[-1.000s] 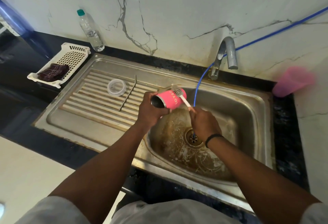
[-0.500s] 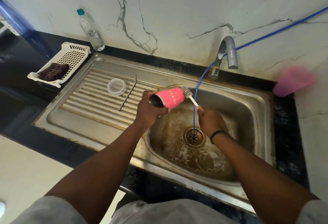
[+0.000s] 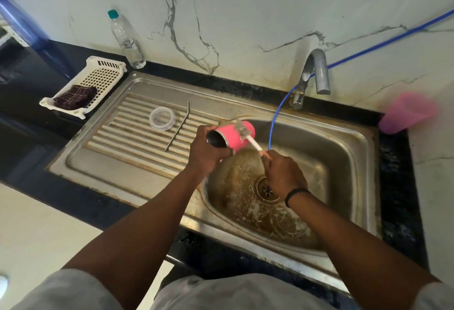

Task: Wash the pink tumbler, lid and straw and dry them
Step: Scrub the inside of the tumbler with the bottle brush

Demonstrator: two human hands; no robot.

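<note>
Left hand [image 3: 208,154] grips the pink tumbler [image 3: 237,135] on its side above the sink [image 3: 344,137] basin, open mouth towards the person, base away. Right hand [image 3: 282,174] pinches the white handle of the brush [image 3: 245,135]; bristles lie on the tumbler's outer wall near the base.

Step in hand, by my read: scrubbing the outside. To do it well: rotate the tumbler in the left hand so the bristles cover the full circumference, use short strokes along the length, then do the base edge and the inside before rinsing under the tap [image 3: 317,71].

Materials: tumbler has a smooth pink coating over a dark metal interior; likely slippery when soapy, so keep the grip firm. Brush bristles are pale and wiry. Lid [image 3: 162,118] is clear round plastic; straw [image 3: 178,126] is thin bent metal. Both lie on the ribbed steel drainboard [image 3: 110,142], just beside each other. Basin is stained brown.
</note>
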